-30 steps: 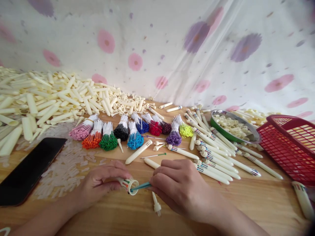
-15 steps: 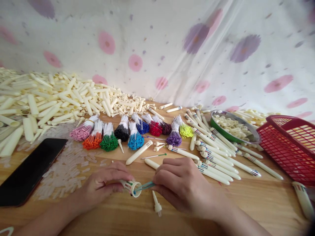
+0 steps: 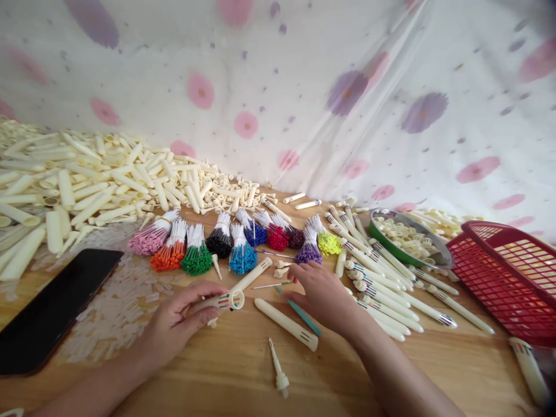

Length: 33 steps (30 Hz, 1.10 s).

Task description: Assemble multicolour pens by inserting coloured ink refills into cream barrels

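Note:
My left hand is closed around a cream multicolour pen barrel, its open round end facing right and coloured sliders in its slots. My right hand has its fingers apart, fingertips close to small cream pen parts. Below its palm is a pair of blue tweezers, seemingly lying on the table. Another pen barrel rests just in front, and a cream pen tip piece lies nearer me. A single green-ended refill lies between the hands.
Bundles of coloured slider refills stand in a row. Cream barrels are heaped at the left, by a black phone and clear plastic pieces. Rightward are pens, a green-sided bowl and a red basket.
My right hand has drawn the blue tweezers out of the barrel's open end, let them go and moved up and away. My left hand still holds the barrel, now slightly higher.

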Each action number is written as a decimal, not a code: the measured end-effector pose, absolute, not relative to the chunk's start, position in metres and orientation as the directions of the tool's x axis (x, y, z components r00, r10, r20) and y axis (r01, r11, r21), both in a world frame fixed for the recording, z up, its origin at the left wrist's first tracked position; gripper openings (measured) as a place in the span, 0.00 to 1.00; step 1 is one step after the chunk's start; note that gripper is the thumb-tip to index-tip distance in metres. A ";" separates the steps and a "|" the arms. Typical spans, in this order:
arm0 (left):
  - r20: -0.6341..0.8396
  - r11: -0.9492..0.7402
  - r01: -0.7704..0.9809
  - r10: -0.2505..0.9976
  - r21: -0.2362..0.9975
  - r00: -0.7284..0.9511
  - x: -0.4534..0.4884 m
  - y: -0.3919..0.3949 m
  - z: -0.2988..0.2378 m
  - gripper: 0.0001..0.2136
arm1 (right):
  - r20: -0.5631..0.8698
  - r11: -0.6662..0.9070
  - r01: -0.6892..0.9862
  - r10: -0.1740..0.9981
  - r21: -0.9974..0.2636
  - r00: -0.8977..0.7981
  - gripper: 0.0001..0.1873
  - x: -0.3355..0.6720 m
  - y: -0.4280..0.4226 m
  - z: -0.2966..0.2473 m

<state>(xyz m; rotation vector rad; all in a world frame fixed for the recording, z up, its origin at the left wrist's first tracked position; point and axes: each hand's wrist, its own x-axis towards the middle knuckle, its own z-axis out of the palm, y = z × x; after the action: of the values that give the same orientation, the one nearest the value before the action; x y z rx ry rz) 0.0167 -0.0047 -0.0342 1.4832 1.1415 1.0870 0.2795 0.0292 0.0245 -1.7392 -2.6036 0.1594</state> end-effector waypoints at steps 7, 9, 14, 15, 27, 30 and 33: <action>0.126 -0.149 0.158 0.981 0.976 0.149 0.018 -0.004 -0.030 0.10 | 0.289 0.719 0.691 0.679 -0.077 -0.674 0.22 0.252 0.085 0.009; 0.117 -0.137 0.129 0.982 0.982 0.149 0.018 -0.003 -0.028 0.09 | 0.323 0.771 0.637 0.604 -0.005 -0.729 0.21 0.245 0.099 0.001; 0.113 -0.127 0.102 0.984 0.987 0.137 0.018 -0.002 -0.027 0.10 | 0.373 0.820 0.570 0.516 0.045 -0.771 0.11 0.244 0.114 -0.008; 0.108 -0.121 0.097 0.985 0.988 0.138 0.018 -0.001 -0.027 0.10 | 0.384 0.823 0.567 0.510 0.043 -0.770 0.11 0.246 0.113 -0.008; -0.086 0.082 0.031 0.989 0.996 0.117 0.025 0.002 -0.017 0.15 | 0.545 0.548 0.175 0.836 -0.818 -0.067 0.07 0.253 0.037 0.041; -0.138 0.140 -0.006 0.983 0.990 0.124 0.025 0.003 -0.016 0.17 | 0.529 0.532 0.181 0.846 -0.827 -0.068 0.11 0.255 0.030 0.047; -0.191 0.201 -0.051 0.970 0.978 0.153 0.026 0.005 -0.020 0.17 | 0.589 0.597 0.285 0.799 -0.750 -0.123 0.15 0.256 0.031 0.047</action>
<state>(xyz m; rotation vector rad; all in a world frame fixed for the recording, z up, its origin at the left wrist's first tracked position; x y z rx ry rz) 0.0255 0.0046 -0.0201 1.0833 1.1409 0.9883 0.2556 0.0308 0.0467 -0.9057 -1.6887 0.5640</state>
